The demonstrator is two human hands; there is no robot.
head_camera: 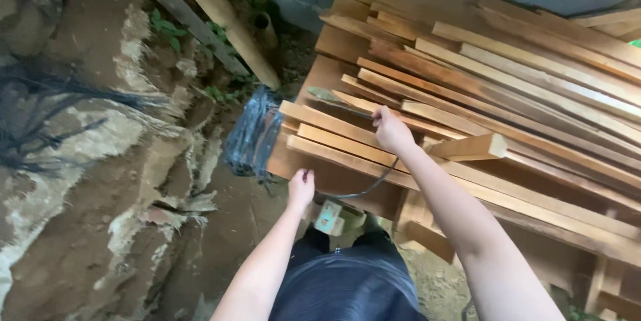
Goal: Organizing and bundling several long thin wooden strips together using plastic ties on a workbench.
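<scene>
A: The thin dark curved strip, perhaps metal banding or a blade, runs from the right hand down and round toward the left hand. It sits at the near end of the pile, about centre frame.

B: The right hand's fingers are curled shut around the upper end of that strip, over the pale reddish-brown timber planks. The left hand, at seven o'clock from it, is closed in a fist just below the plank ends; whether it grips the strip's lower end cannot be told.

A: At twelve to three o'clock the planks fan out, stacked loosely on a wooden bench. One short squared wooden offcut lies across them just right of the right wrist.

B: At nine o'clock a bundle wrapped in dark plastic sheeting hangs off the pile's corner. Beyond it, bare earth and rubble, with tangled black wires at the far left. A small green-and-tan block sits beneath the left hand.

A: Risks, as a judgement: the strip looks springy, so a slipping grip could let it whip back at bare skin.

B: And a tug could shift the loose planks, toppling the offcut toward the person's legs.
</scene>
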